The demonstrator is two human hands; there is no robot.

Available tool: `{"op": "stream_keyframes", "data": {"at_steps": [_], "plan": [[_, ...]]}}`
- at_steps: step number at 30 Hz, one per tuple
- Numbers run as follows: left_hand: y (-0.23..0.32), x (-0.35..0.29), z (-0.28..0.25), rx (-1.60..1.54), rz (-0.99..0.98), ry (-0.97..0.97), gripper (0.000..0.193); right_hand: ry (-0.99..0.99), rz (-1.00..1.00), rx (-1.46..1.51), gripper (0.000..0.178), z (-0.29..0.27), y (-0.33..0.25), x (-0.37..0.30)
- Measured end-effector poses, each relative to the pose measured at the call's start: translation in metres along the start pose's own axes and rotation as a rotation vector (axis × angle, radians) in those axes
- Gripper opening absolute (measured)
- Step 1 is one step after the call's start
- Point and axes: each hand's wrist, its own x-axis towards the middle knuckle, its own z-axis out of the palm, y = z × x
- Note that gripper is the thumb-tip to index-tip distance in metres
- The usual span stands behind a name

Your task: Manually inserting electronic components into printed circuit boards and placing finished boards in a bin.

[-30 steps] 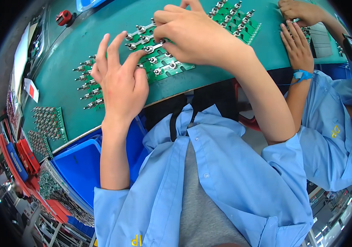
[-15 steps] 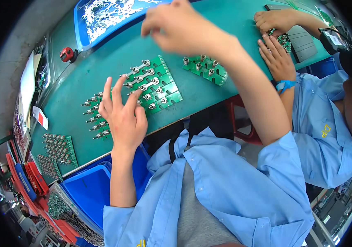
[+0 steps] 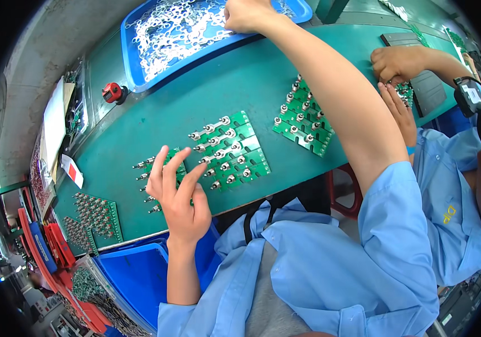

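My left hand (image 3: pixel 179 201) hovers with fingers spread at the left edge of a group of green circuit boards (image 3: pixel 254 153). Its index fingertip is close to, perhaps touching, a switch there. Flat silvery links (image 3: pixel 217 126) join the metal toggle switches on the upper rows; the switches in the lower rows stand bare. Another group of boards with switches (image 3: pixel 166 163) lies partly behind this hand. At the top, my right hand (image 3: pixel 249 16) is curled over a blue tray (image 3: pixel 195 58) heaped with loose silvery links (image 3: pixel 175 31). Its fingertips are hidden, so what they grip does not show.
More switch boards (image 3: pixel 296 118) lie under my right forearm, others (image 3: pixel 98 216) at the left corner. A red counter-like device (image 3: pixel 113 92) stands near the tray. Blue bins (image 3: pixel 133 272) sit below the table edge. A co-worker's hands (image 3: pixel 400 70) handle a board at right.
My right hand has moved from above the table, beside the tray, to the links inside it. My left hand stays near the boards, fingers still spread. The whole view has shifted.
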Motion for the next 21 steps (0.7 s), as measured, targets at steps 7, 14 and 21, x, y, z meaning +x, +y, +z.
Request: {"op": "stream_keyframes", "data": {"at_steps": [7,14,21], "plan": [[0.001,0.002,-0.001,-0.095,0.018,0.027,0.036,0.008,0.042,0.358,0.025,-0.005,0.0,-0.001],[0.011,0.015,-0.006,-0.128,0.062,0.066,0.036,0.048,0.055,0.694,0.026,-0.009,-0.006,-0.01],[0.023,0.047,-0.009,-0.215,0.061,0.196,0.031,0.073,0.037,1.218,0.019,-0.019,-0.046,-0.07]]}}
